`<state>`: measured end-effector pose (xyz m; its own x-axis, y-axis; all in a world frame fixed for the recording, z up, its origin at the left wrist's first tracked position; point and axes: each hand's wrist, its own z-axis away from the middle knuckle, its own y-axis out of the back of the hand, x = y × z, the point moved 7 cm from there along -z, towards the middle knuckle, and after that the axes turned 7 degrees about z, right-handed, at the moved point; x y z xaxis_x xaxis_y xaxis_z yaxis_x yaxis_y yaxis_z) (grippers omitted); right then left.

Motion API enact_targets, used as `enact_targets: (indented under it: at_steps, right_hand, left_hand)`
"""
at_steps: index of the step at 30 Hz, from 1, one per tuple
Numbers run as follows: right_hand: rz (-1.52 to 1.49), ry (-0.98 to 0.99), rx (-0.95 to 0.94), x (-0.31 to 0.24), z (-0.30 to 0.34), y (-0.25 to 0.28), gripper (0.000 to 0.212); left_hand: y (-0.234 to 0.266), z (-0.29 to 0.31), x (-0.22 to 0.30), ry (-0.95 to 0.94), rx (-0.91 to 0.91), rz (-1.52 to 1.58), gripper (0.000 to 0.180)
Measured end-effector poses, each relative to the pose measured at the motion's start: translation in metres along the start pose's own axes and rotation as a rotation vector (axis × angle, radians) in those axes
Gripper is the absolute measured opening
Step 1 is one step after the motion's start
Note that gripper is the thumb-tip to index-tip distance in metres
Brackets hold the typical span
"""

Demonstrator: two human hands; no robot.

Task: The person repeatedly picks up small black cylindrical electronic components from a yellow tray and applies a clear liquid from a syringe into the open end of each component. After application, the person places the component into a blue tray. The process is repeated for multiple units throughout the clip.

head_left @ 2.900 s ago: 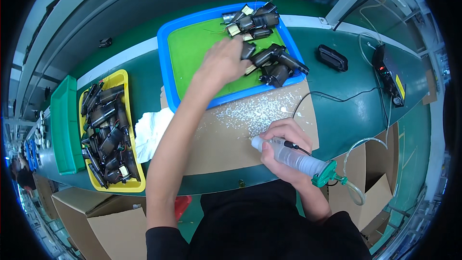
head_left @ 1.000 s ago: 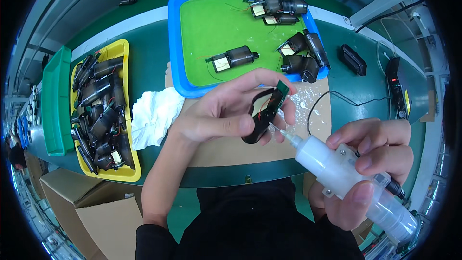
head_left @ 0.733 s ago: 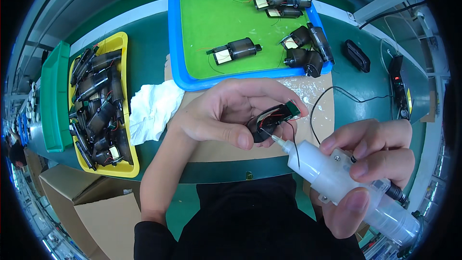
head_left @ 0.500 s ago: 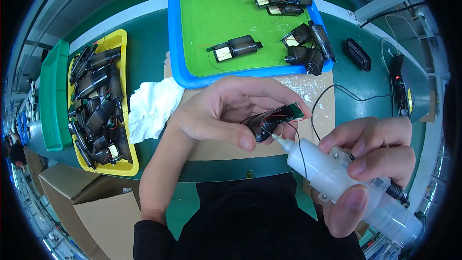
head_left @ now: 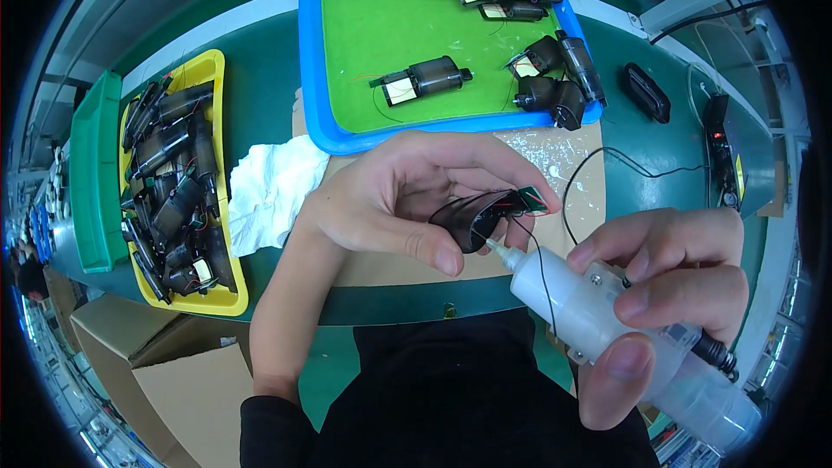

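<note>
My left hand (head_left: pixel 390 199) is closed around a black cylindrical plastic housing (head_left: pixel 464 224), its open end turned toward my right. A small green circuit board (head_left: pixel 531 200) with thin red and black wires sticks out of it. In my right hand (head_left: pixel 667 286) is a translucent white glue dispenser (head_left: pixel 576 303), gripped from above with the thumb below. Its narrow nozzle tip points up and left, at the rim of the housing; whether it touches cannot be made out. A thin black wire hangs from the board across the dispenser's front.
Beyond my hands stands a blue tray (head_left: pixel 314 113) with a green mat and several similar housings. A yellow tray (head_left: pixel 236 299) full of them lies left, beside a green bin (head_left: pixel 94 182). White tissue (head_left: pixel 270 195), a black case (head_left: pixel 646 94) and a cabled control box (head_left: pixel 719 152) are around.
The housing has turned slightly in my left hand, so more of its open end shows. The dispenser has shifted a little left and up with my right hand.
</note>
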<state>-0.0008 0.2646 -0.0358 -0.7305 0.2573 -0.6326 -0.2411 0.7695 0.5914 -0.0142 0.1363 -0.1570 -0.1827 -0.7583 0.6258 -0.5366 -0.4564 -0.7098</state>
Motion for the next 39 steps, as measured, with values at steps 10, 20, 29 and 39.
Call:
enact_targets:
  at_steps: [10, 20, 29, 39]
  right_hand:
    - [-0.019, 0.019, -0.059, 0.001, -0.003, -0.003, 0.024]
    - [-0.041, 0.002, 0.04, 0.003, 0.002, -0.003, 0.024]
    - [-0.081, -0.016, 0.151, 0.004, 0.005, -0.005, 0.024]
    - [-0.095, -0.031, 0.181, 0.003, 0.007, -0.006, 0.024]
  left_hand:
    - [0.0, 0.001, 0.0, -0.017, -0.037, 0.016, 0.062]
    - [0.0, 0.002, 0.002, -0.001, -0.014, 0.027, 0.064]
    - [-0.001, 0.003, 0.003, 0.001, -0.002, 0.036, 0.062]
    - [-0.001, 0.005, 0.003, -0.016, -0.026, 0.044, 0.06]
